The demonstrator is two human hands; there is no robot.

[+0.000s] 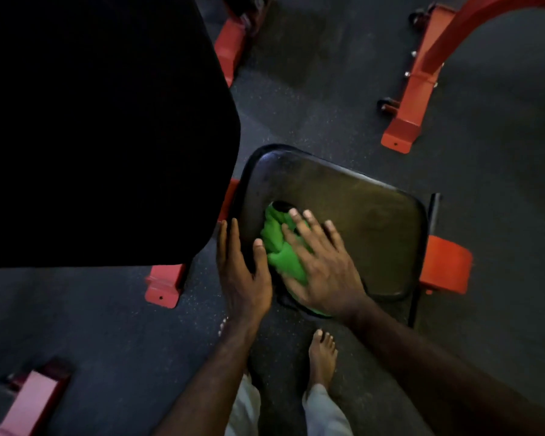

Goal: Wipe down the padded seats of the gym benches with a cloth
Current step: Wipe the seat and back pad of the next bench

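Observation:
A black padded seat (368,221) of a red-framed gym bench lies below me, near the middle of the view. A crumpled green cloth (279,243) lies on the seat's near left part. My right hand (324,265) presses flat on the cloth, fingers spread and straight. My left hand (243,272) grips the seat's left edge, thumb on top of the pad beside the cloth and fingers down the side. A large black backrest pad (101,121) fills the upper left and hides the frame under it.
Red steel frame feet stand around: one (164,284) under the backrest, one (447,265) right of the seat, another bench base (412,86) at the upper right. A pinkish frame end (29,401) is at the lower left. My bare feet (323,357) stand on dark rubber flooring.

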